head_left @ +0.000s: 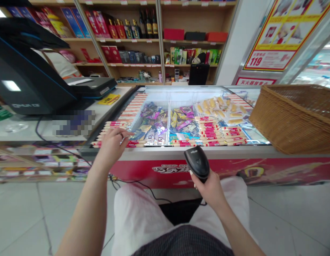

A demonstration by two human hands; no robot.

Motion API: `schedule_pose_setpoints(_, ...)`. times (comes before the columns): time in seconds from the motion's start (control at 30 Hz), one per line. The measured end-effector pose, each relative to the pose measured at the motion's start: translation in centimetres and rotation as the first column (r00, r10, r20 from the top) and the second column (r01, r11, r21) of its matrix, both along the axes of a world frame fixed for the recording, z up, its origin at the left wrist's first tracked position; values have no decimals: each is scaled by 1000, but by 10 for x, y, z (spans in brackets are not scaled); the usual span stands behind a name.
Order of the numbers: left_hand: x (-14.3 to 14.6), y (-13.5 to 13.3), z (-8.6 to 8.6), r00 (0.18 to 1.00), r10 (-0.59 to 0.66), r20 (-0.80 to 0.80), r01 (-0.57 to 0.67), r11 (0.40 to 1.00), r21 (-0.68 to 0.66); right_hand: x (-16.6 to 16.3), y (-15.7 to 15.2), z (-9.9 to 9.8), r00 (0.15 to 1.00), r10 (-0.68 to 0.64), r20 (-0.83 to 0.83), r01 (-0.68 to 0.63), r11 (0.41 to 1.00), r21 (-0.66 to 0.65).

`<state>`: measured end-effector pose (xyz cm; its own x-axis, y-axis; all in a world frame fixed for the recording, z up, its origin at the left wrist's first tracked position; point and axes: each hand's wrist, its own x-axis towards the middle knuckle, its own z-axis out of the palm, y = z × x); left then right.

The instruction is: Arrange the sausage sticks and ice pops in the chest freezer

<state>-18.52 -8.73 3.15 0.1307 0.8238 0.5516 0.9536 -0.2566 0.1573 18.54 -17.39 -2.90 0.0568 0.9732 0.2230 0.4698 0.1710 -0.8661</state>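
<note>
My right hand (211,188) is wrapped round the handle of a black barcode scanner (197,162), held in front of the red freezer front (261,170). My left hand (113,142) reaches to the freezer's glass lid (165,92), fingers curled over the sausage sticks (119,125) lined up along its left edge; whether it grips one I cannot make out. More sausage sticks (213,135) lie in rows on the lid's right part. Wrapped ice creams (159,122) show beneath the glass.
A large wicker basket (295,119) stands on the freezer's right end. A black till screen (23,78) and its cable (63,149) are on the counter at left. Shelves (159,42) of boxes and bottles line the back wall. White tiled floor lies below.
</note>
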Motion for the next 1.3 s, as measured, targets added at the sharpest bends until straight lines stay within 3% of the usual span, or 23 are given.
schedule_pose_setpoints(0.17,83,8,-2,947,-265,180,280,958,-65,3,-2,1,1000,-17,4,17,1000,2)
schedule_pose_setpoints(0.27,127,13,-8,900,-412,141,431,890,-148,5,-3,2,1000,-28,1,28,1000,1)
schedule_pose_setpoints(0.37,150,21,-14,883,-461,89,469,859,-203,8,-4,3,999,-37,-7,37,999,-6)
schedule_pose_setpoints(0.7,150,53,-12,891,-428,148,453,846,-280,8,-4,4,1000,-15,-23,14,999,-29)
schedule_pose_setpoints(0.87,152,52,-10,885,-418,205,463,838,-287,5,-3,4,1000,-9,-12,8,1000,-23)
schedule_pose_setpoints(1.1,145,46,-13,832,-378,406,483,854,-194,4,-1,7,1000,-4,3,3,1000,7)
schedule_pose_setpoints(1.3,137,44,-14,774,-395,495,541,818,-193,-5,5,18,995,22,97,-31,995,94)
